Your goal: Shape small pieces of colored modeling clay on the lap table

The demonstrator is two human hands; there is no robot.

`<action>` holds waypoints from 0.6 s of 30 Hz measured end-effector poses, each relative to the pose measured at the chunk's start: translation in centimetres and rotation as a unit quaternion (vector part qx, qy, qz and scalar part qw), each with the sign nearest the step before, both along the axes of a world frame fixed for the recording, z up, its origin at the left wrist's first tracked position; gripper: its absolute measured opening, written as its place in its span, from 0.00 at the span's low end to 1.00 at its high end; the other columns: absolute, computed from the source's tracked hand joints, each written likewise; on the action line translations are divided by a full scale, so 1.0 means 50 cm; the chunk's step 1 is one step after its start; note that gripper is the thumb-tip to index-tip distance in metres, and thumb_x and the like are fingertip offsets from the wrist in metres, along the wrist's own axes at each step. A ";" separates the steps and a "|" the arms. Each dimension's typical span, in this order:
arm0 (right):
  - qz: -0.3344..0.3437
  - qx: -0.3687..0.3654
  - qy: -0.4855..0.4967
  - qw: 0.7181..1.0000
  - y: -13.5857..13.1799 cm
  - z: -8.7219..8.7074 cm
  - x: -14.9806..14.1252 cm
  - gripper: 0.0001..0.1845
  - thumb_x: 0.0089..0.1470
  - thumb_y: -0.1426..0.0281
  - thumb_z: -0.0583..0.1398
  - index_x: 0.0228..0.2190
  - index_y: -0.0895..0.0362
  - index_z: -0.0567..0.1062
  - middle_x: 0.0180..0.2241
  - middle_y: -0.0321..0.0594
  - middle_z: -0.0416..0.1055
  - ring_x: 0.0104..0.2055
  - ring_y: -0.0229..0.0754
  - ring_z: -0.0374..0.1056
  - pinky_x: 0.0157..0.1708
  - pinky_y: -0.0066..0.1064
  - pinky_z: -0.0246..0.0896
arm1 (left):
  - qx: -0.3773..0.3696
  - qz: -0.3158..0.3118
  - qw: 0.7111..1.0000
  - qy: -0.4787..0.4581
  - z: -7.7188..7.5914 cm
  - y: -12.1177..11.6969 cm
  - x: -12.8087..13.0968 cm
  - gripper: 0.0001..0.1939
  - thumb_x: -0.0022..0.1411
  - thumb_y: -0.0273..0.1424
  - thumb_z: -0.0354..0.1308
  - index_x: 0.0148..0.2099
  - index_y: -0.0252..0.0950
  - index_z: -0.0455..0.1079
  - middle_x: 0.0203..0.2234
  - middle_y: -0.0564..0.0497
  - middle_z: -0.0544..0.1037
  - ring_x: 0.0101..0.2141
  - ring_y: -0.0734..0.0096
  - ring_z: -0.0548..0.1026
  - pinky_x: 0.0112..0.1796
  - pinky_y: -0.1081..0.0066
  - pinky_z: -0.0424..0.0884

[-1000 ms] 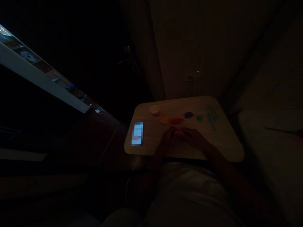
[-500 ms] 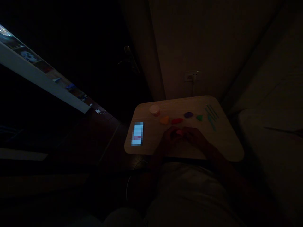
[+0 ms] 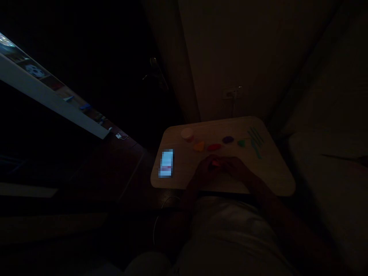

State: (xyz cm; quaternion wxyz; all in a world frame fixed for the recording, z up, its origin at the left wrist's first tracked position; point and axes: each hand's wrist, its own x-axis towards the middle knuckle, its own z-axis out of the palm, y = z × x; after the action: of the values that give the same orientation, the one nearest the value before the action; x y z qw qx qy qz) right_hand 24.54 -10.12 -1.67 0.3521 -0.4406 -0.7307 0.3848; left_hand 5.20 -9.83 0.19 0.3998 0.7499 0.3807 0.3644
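Observation:
In the dim head view, my left hand (image 3: 205, 168) and my right hand (image 3: 232, 165) meet over the near middle of a small wooden table (image 3: 184, 180). Between them both grip a small lump of pinkish-red modelling clay (image 3: 216, 163), its underside hidden by the fingers. Just beyond the hands lies a red clay piece (image 3: 214, 147). An orange clay piece (image 3: 199, 146) is to its left, while a purple lump (image 3: 228, 139) and a green lump (image 3: 241, 143) are to its right. The darkness blurs the fingers' outlines.
A lit phone (image 3: 166, 163) lies at the table's left side. Behind it stands a pale round tub (image 3: 187, 134). Several thin green-blue modelling tools (image 3: 255, 138) lie at the far right. A wall socket (image 3: 232, 92) with a plugged cable is behind the table.
The fingers of both hands have shifted around the pinkish-red clay, which shows at a different angle. The pieces on the table stay where they were.

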 end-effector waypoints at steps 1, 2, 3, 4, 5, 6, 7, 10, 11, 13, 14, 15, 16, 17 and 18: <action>0.002 0.000 -0.007 1.000 0.000 0.001 0.000 0.28 0.67 0.52 0.50 0.40 0.55 0.84 0.36 0.42 0.82 0.36 0.47 0.75 0.39 0.33 0.67 | 0.000 0.005 1.000 0.002 0.000 0.000 0.000 0.16 0.61 0.35 0.64 0.50 0.36 0.72 0.43 0.46 0.79 0.43 0.62 0.76 0.47 0.64 0.72; 0.001 0.001 -0.016 1.000 0.000 0.002 -0.001 0.28 0.67 0.52 0.50 0.39 0.55 0.84 0.34 0.42 0.82 0.35 0.47 0.75 0.38 0.33 0.66 | -0.002 0.011 1.000 0.002 0.001 0.000 -0.001 0.14 0.62 0.35 0.64 0.48 0.35 0.73 0.41 0.47 0.79 0.41 0.63 0.76 0.46 0.65 0.72; 0.000 0.002 -0.024 1.000 0.000 0.003 -0.001 0.28 0.67 0.52 0.50 0.38 0.55 0.84 0.33 0.41 0.82 0.34 0.46 0.75 0.36 0.32 0.65 | -0.005 0.015 1.000 0.002 0.001 0.000 -0.002 0.11 0.62 0.34 0.63 0.46 0.35 0.73 0.39 0.47 0.79 0.40 0.64 0.76 0.44 0.67 0.72; -0.001 0.002 -0.031 1.000 0.000 0.003 -0.001 0.28 0.67 0.52 0.50 0.37 0.55 0.84 0.31 0.41 0.81 0.33 0.46 0.74 0.35 0.32 0.64 | -0.009 0.017 1.000 0.002 0.002 0.000 -0.002 0.09 0.63 0.34 0.62 0.44 0.35 0.74 0.37 0.48 0.79 0.38 0.66 0.75 0.43 0.68 0.72; -0.001 0.002 -0.033 0.999 0.001 0.004 -0.002 0.28 0.67 0.52 0.50 0.36 0.55 0.83 0.30 0.41 0.81 0.32 0.45 0.74 0.34 0.32 0.64 | -0.012 0.020 1.000 0.002 0.002 0.000 -0.003 0.08 0.63 0.34 0.61 0.42 0.34 0.74 0.35 0.49 0.79 0.36 0.67 0.75 0.41 0.69 0.71; 0.000 0.003 -0.033 0.999 0.001 0.004 -0.002 0.28 0.67 0.52 0.50 0.35 0.55 0.83 0.30 0.41 0.80 0.32 0.45 0.73 0.34 0.32 0.63 | -0.015 0.023 1.000 0.003 0.003 0.000 -0.003 0.07 0.64 0.33 0.61 0.40 0.34 0.74 0.34 0.49 0.78 0.35 0.68 0.74 0.39 0.70 0.70; 0.003 0.004 -0.033 0.999 0.002 0.005 -0.002 0.27 0.67 0.52 0.51 0.35 0.55 0.83 0.30 0.40 0.80 0.32 0.44 0.73 0.34 0.31 0.62 | -0.018 0.025 1.000 0.003 0.003 0.000 -0.004 0.07 0.64 0.33 0.60 0.38 0.34 0.73 0.33 0.50 0.78 0.34 0.69 0.74 0.38 0.71 0.70; 0.012 0.014 -0.046 0.999 0.004 0.005 -0.002 0.25 0.66 0.52 0.53 0.34 0.54 0.83 0.31 0.40 0.80 0.32 0.43 0.72 0.34 0.31 0.61 | -0.026 0.036 0.999 0.006 -0.001 0.001 -0.004 0.08 0.64 0.33 0.60 0.35 0.34 0.73 0.30 0.51 0.76 0.32 0.69 0.72 0.36 0.71 0.68; 0.012 0.021 -0.053 0.998 0.004 0.004 -0.002 0.25 0.66 0.52 0.53 0.34 0.54 0.82 0.31 0.40 0.80 0.32 0.43 0.72 0.34 0.31 0.60 | -0.027 0.041 0.999 0.008 -0.003 0.001 -0.004 0.08 0.64 0.33 0.60 0.34 0.34 0.73 0.29 0.51 0.76 0.32 0.69 0.72 0.36 0.71 0.68; 0.013 0.033 -0.066 0.997 0.005 0.003 -0.001 0.24 0.66 0.52 0.54 0.33 0.54 0.82 0.30 0.40 0.79 0.32 0.43 0.71 0.34 0.31 0.59 | -0.030 0.051 0.998 0.005 -0.010 0.003 -0.005 0.08 0.63 0.31 0.59 0.32 0.34 0.73 0.28 0.51 0.76 0.32 0.69 0.72 0.36 0.71 0.68; 0.013 0.037 -0.070 0.997 0.005 0.002 -0.001 0.24 0.66 0.52 0.54 0.32 0.55 0.82 0.30 0.40 0.79 0.32 0.43 0.71 0.34 0.31 0.59 | -0.037 0.052 0.998 0.000 -0.014 0.003 -0.006 0.08 0.63 0.30 0.59 0.32 0.34 0.73 0.28 0.51 0.77 0.32 0.69 0.72 0.36 0.71 0.68; 0.013 0.038 -0.074 0.996 0.005 0.002 0.000 0.24 0.65 0.52 0.55 0.32 0.55 0.81 0.29 0.40 0.78 0.32 0.43 0.70 0.33 0.31 0.59 | -0.046 0.052 0.998 -0.007 -0.017 0.004 -0.007 0.07 0.62 0.30 0.59 0.32 0.34 0.74 0.28 0.51 0.77 0.32 0.69 0.73 0.36 0.71 0.68; 0.013 0.036 -0.078 0.996 0.005 0.002 0.000 0.24 0.65 0.52 0.55 0.31 0.55 0.81 0.29 0.40 0.78 0.31 0.43 0.70 0.33 0.31 0.58 | -0.057 0.051 0.997 -0.015 -0.019 0.005 -0.007 0.07 0.62 0.30 0.60 0.32 0.33 0.74 0.28 0.51 0.77 0.32 0.69 0.73 0.35 0.71 0.68; 0.013 0.032 -0.081 0.996 0.005 0.002 0.001 0.24 0.64 0.52 0.55 0.30 0.56 0.81 0.28 0.40 0.78 0.30 0.42 0.69 0.32 0.31 0.58 | -0.066 0.052 0.996 -0.020 -0.020 0.005 -0.008 0.06 0.61 0.30 0.60 0.33 0.33 0.74 0.28 0.51 0.78 0.32 0.70 0.73 0.35 0.71 0.68; 0.013 0.029 -0.079 0.996 0.005 0.002 0.001 0.24 0.64 0.52 0.56 0.31 0.56 0.81 0.28 0.40 0.78 0.30 0.42 0.69 0.32 0.31 0.57 | -0.072 0.055 0.996 -0.022 -0.019 0.004 -0.007 0.06 0.61 0.31 0.61 0.33 0.34 0.74 0.28 0.52 0.78 0.32 0.70 0.73 0.35 0.72 0.68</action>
State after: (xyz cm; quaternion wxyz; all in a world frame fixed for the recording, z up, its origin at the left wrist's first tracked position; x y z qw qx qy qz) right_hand 24.59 -9.90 -1.58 0.3004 -0.4500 -0.7726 0.3320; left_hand 4.82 -9.62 -0.76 0.4404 0.6892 0.4371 0.3742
